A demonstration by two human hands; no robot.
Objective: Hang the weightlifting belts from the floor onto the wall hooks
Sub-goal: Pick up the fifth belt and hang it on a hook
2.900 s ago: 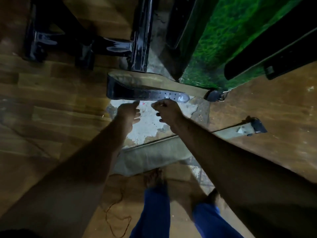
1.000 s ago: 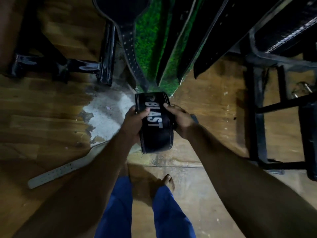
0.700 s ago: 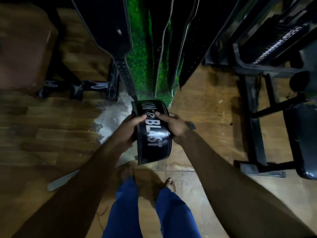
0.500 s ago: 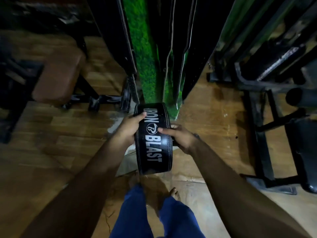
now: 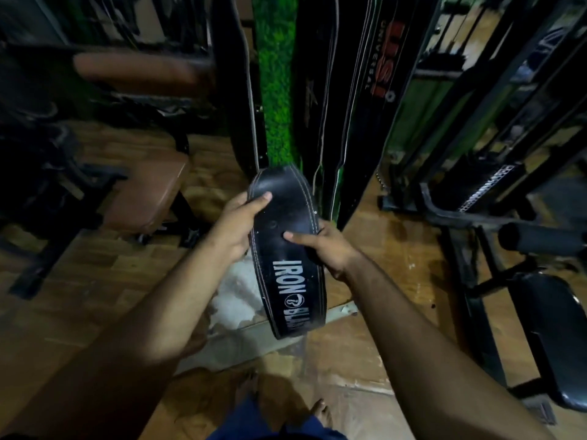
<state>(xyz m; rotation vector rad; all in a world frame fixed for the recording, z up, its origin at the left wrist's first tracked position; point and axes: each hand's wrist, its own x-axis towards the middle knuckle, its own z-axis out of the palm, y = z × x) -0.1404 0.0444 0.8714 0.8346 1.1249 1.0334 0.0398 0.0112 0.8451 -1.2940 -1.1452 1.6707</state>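
While three stitched black belts [image 5: 330, 90] hang, left hand [image 5: 236, 222] and right hand [image 5: 327, 247] each grip one curved leather belt [image 5: 286, 249]

We count two hands: our left hand [image 5: 236, 222] and our right hand [image 5: 330, 249]. Together they hold one black belt [image 5: 287, 249] with white lettering. One more pale belt [image 5: 286, 338] lies on the floor beneath it. Against the green wall we count at least three hanging belts: one at the left [image 5: 241, 90], one in the middle [image 5: 314, 90] and one with red lettering [image 5: 374, 74]; their dark overlapping edges may hide more. We see two brown padded seats [image 5: 143, 195] [image 5: 133, 69], one black seat [image 5: 552, 338] and two bare feet [image 5: 320, 411] [image 5: 247, 379].
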